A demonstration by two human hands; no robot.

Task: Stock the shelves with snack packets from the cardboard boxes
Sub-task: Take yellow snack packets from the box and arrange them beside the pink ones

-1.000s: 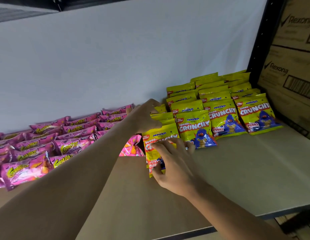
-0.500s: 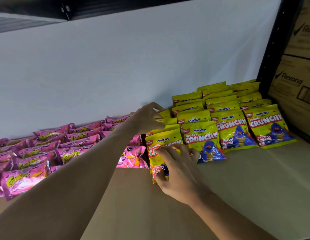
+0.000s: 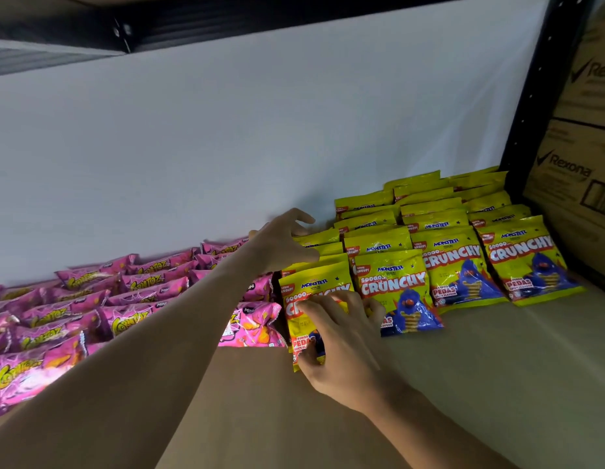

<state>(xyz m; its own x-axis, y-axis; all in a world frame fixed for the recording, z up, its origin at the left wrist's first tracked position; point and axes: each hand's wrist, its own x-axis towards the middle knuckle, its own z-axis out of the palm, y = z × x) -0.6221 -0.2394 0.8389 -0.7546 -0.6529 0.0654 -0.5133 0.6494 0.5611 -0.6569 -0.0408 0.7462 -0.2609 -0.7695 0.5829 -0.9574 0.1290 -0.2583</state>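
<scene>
Rows of yellow packets stood in overlapping columns at the right centre of the frame, leaning back toward the white back panel. They rested on the tan shelf, which ran across the lower half of the frame.

The right hand, reaching in from the lower right, held the front yellow packet of the leftmost column. Its bent fingers were spread across the packet's face and its thumb was hooked at the lower edge. This packet sat at the centre of the frame, just beside its neighbour in the next column.

The left hand, its forearm crossing up from the lower left, was at the tops of the rear packets in that same column. Its fingers were loosely curled and the forefinger was raised. I could not tell whether it gripped one.

Pink packets lay in rows across the left of the frame. A loose pink packet sat tilted just beside the front yellow packet.

A black post rose at the upper right, with cardboard boxes printed "Rexona" beyond it at the right edge.
</scene>
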